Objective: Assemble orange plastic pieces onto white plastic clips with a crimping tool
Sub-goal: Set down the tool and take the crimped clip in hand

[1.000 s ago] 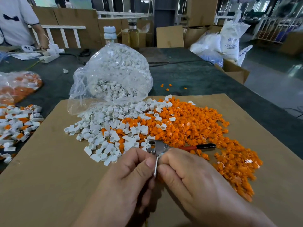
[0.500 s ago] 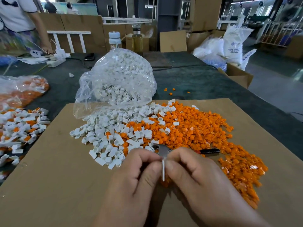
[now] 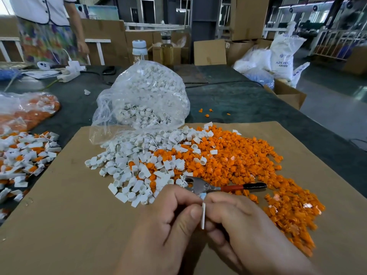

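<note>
- My left hand and right hand pinch one clip together.
- One tool lies just beyond, its handle on the orange pieces.
- I see one bag behind.

The cardboard sheet was matt brown paperboard. On it, the white clips and orange pieces were smooth plastic, and the crimping tool was dull bare metal with a glossy red-and-black handle sleeve. At its far edge, the bag was crinkled, glossy clear film.
</note>
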`<state>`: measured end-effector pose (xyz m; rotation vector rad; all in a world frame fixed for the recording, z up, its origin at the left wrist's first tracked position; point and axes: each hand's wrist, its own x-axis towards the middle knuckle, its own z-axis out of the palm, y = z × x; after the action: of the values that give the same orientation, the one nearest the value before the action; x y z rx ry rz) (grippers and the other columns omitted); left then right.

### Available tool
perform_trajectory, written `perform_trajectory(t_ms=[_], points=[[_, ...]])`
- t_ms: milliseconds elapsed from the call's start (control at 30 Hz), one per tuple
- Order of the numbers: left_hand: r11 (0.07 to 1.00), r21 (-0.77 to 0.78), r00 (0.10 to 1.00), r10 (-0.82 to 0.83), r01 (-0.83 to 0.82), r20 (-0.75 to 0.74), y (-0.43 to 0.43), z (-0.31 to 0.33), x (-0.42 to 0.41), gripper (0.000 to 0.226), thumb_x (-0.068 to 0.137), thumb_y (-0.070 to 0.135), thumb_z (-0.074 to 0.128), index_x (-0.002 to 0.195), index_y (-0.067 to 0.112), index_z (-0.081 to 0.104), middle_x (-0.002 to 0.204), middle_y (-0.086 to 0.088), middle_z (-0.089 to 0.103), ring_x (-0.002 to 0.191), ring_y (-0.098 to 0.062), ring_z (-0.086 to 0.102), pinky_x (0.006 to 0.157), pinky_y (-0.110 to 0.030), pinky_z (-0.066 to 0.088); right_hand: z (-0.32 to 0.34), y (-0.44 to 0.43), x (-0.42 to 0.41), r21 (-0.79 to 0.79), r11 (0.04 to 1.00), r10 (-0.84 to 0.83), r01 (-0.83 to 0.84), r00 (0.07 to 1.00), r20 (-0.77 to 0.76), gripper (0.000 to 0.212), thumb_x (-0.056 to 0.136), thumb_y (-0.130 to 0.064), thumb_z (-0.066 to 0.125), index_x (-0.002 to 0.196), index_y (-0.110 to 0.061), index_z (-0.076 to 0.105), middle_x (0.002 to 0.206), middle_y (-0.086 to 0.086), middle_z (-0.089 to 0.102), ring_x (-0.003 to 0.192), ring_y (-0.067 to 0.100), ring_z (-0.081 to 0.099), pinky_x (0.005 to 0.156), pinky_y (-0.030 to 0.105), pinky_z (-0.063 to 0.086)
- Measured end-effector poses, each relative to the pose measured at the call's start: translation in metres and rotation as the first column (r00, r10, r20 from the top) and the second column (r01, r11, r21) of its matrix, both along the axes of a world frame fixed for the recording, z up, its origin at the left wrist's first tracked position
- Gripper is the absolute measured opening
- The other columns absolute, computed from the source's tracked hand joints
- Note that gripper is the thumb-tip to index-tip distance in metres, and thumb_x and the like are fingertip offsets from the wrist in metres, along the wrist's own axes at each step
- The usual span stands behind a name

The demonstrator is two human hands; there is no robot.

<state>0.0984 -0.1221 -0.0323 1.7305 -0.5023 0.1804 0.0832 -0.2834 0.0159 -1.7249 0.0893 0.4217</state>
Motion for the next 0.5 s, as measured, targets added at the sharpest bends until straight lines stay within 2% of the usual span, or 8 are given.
perform_trajectory(t_ms=[67, 100, 167, 200, 233, 333, 433, 500], points=[[1.0, 0.002, 1.0, 0.003, -0.003, -0.001, -0.001, 0.001, 0.0, 0.026, 0.084, 0.061, 0.06, 0.093, 0.038, 0.067, 0.061, 0.014, 0.065, 0.052, 0.003, 0.057, 0.049, -0.009, 0.041, 0.005, -0.001, 0.0, 0.053, 0.998, 0.035, -0.03, 0.996, -0.085, 0.035, 0.093, -0.023, 0.048, 0.058, -0.02, 0.054, 0.048, 0.002, 0.04, 0.034, 0.011, 0.032, 0.035, 0.02, 0.024], [0.999, -0.036, 0.997, -0.014, 0.011, -0.074, -0.001, 0.002, 0.0, 0.03, 0.08, 0.064, 0.062, 0.092, 0.037, 0.068, 0.06, 0.008, 0.065, 0.05, 0.0, 0.056, 0.048, -0.015, 0.043, 0.005, -0.001, 0.0, 0.001, 0.999, 0.053, -0.053, 0.998, -0.03, 0.035, 0.094, -0.025, 0.049, 0.06, -0.02, 0.055, 0.049, 0.001, 0.044, 0.036, 0.011, 0.037, 0.035, 0.022, 0.028], [0.989, -0.14, 0.961, -0.082, 0.046, -0.263, 0.0, 0.002, 0.002, 0.035, 0.072, 0.064, 0.066, 0.087, 0.033, 0.07, 0.055, -0.002, 0.061, 0.044, -0.012, 0.055, 0.044, -0.027, 0.042, 0.0, -0.004, -0.001, -0.281, 0.959, 0.125, -0.041, 0.949, 0.288, 0.03, 0.096, -0.036, 0.049, 0.071, -0.021, 0.059, 0.061, -0.004, 0.058, 0.051, 0.008, 0.052, 0.046, 0.027, 0.042], [0.982, -0.182, 0.936, -0.115, 0.057, -0.331, 0.002, 0.002, 0.004, 0.037, 0.071, 0.064, 0.067, 0.086, 0.03, 0.07, 0.053, -0.005, 0.059, 0.042, -0.017, 0.052, 0.044, -0.029, 0.041, -0.004, -0.006, -0.002, -0.431, 0.903, 0.205, 0.007, 0.872, 0.445, 0.03, 0.096, -0.041, 0.047, 0.077, -0.022, 0.06, 0.07, -0.005, 0.061, 0.062, 0.008, 0.057, 0.054, 0.03, 0.046], [0.976, -0.208, 0.915, -0.142, 0.065, -0.378, 0.003, 0.002, 0.005, 0.039, 0.071, 0.064, 0.068, 0.086, 0.028, 0.07, 0.051, -0.008, 0.057, 0.04, -0.02, 0.05, 0.046, -0.031, 0.041, -0.007, -0.007, -0.002, -0.523, 0.851, 0.276, 0.055, 0.8, 0.533, 0.03, 0.095, -0.044, 0.045, 0.08, -0.022, 0.06, 0.076, -0.006, 0.06, 0.07, 0.01, 0.057, 0.06, 0.032, 0.046], [0.963, -0.256, 0.883, -0.188, 0.081, -0.429, 0.005, 0.001, 0.008, 0.044, 0.073, 0.062, 0.071, 0.09, 0.021, 0.069, 0.049, -0.009, 0.054, 0.039, -0.024, 0.048, 0.051, -0.042, 0.042, -0.012, -0.008, -0.002, -0.563, 0.819, 0.321, 0.112, 0.723, 0.611, 0.033, 0.091, -0.05, 0.039, 0.082, -0.024, 0.057, 0.078, -0.009, 0.053, 0.074, 0.011, 0.055, 0.06, 0.031, 0.042], [0.963, -0.262, 0.874, -0.184, 0.068, -0.45, 0.002, 0.003, 0.008, 0.042, 0.074, 0.059, 0.069, 0.087, 0.02, 0.068, 0.053, -0.011, 0.056, 0.039, -0.023, 0.047, 0.052, -0.047, 0.043, -0.016, -0.006, 0.001, -0.528, 0.839, 0.286, 0.13, 0.721, 0.632, 0.037, 0.089, -0.054, 0.034, 0.08, -0.026, 0.056, 0.076, -0.009, 0.055, 0.073, 0.011, 0.056, 0.059, 0.031, 0.043], [0.961, -0.276, 0.849, -0.171, 0.031, -0.5, 0.0, 0.005, 0.008, 0.039, 0.072, 0.053, 0.068, 0.085, 0.016, 0.068, 0.053, -0.011, 0.055, 0.038, -0.023, 0.046, 0.051, -0.046, 0.044, -0.019, -0.006, 0.002, -0.522, 0.841, 0.283, 0.14, 0.709, 0.646, 0.038, 0.089, -0.057, 0.033, 0.078, -0.028, 0.055, 0.074, -0.009, 0.055, 0.071, 0.01, 0.055, 0.057, 0.029, 0.042]])
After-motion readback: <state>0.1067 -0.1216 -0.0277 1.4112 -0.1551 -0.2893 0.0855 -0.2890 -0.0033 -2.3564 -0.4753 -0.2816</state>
